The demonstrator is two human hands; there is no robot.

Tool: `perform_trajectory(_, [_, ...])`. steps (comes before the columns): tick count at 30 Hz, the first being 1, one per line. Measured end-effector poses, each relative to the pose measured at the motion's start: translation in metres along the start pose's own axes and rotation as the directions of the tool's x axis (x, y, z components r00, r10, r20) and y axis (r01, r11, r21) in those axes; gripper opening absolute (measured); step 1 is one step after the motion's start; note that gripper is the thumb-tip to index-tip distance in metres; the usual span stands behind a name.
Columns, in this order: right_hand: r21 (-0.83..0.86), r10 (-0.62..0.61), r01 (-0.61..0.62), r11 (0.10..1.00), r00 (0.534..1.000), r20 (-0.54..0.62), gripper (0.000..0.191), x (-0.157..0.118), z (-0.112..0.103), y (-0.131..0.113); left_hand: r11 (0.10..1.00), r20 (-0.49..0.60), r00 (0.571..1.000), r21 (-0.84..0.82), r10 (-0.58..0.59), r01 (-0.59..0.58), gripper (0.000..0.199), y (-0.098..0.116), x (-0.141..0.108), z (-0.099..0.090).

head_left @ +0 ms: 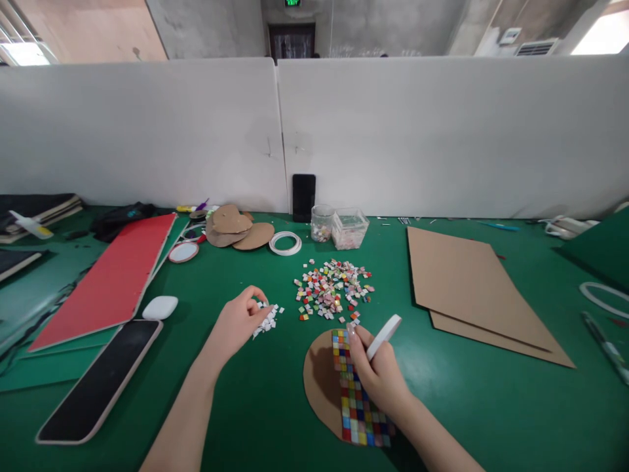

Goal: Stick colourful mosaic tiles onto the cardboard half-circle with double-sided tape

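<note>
My left hand (242, 316) is closed in a pinch over a small pile of white square pieces (269, 320); whatever sits between its fingertips is too small to make out. In my right hand (378, 373) is a white pen-shaped stick (384, 336), its lower end hidden by the fingers. That hand rests over a mosaic strip (351, 410) of colourful square tiles. The strip lies across a round cardboard disc (319, 380) and partly covers it. Beyond the hands, a scattered heap of loose mosaic tiles (331, 288) lies on the green table.
Cardboard sheets (462, 275) lie at right. At left are a phone (101, 383), a white case (160, 307) and a red board (113, 275). Cardboard discs (253, 236), a tape roll (285, 243) and a clear tub (350, 229) stand near the white partition (393, 137).
</note>
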State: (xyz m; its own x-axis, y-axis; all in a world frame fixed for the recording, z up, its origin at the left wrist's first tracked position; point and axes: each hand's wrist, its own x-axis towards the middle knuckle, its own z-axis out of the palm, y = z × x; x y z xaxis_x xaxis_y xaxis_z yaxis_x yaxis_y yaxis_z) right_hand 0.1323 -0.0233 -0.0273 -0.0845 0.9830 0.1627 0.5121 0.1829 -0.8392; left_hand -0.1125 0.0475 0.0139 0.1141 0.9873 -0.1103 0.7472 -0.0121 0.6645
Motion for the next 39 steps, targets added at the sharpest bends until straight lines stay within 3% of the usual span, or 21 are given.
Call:
perform_trajectory(6, [0.003, -0.004, 0.004, 1.000, 1.000, -0.001, 0.032, 0.000, 0.000, 0.000, 0.997, -0.030, 0.997, -0.039, -0.068, 0.067, 0.033, 0.001, 0.000, -0.001])
perform_trajectory(11, [0.003, -0.002, 0.002, 1.000, 1.000, -0.002, 0.032, 0.001, 0.000, 0.000, 0.995, -0.074, 0.997, -0.096, -0.004, -0.003, 0.042, 0.001, 0.000, -0.001])
perform_trajectory(16, [0.008, 0.009, -0.009, 1.000, 1.000, 0.004, 0.032, 0.000, 0.001, 0.000, 0.992, -0.002, 1.000, -0.123, -0.002, 0.002, 0.049, 0.007, -0.002, -0.001])
perform_trajectory(20, [0.013, 0.003, -0.003, 1.000, 1.000, 0.005, 0.032, 0.000, 0.001, 0.001, 0.999, -0.080, 0.996, -0.036, -0.026, 0.023, 0.043, 0.009, -0.004, -0.003])
perform_trajectory(25, [0.008, 0.005, -0.005, 1.000, 1.000, 0.007, 0.032, 0.000, 0.000, 0.000, 0.999, -0.113, 0.993, 0.003, 0.036, -0.035, 0.044, 0.003, -0.002, -0.003])
perform_trajectory(29, [0.006, 0.012, -0.012, 1.000, 1.000, 0.002, 0.032, 0.001, 0.000, 0.000, 0.997, -0.076, 0.995, 0.060, 0.062, -0.057, 0.044, -0.003, 0.000, -0.001])
perform_trajectory(39, [-0.006, -0.006, 0.006, 1.000, 1.000, -0.003, 0.030, 0.000, 0.000, 0.001, 0.998, -0.052, 0.997, 0.019, 0.056, -0.056, 0.029, -0.005, 0.000, -0.001])
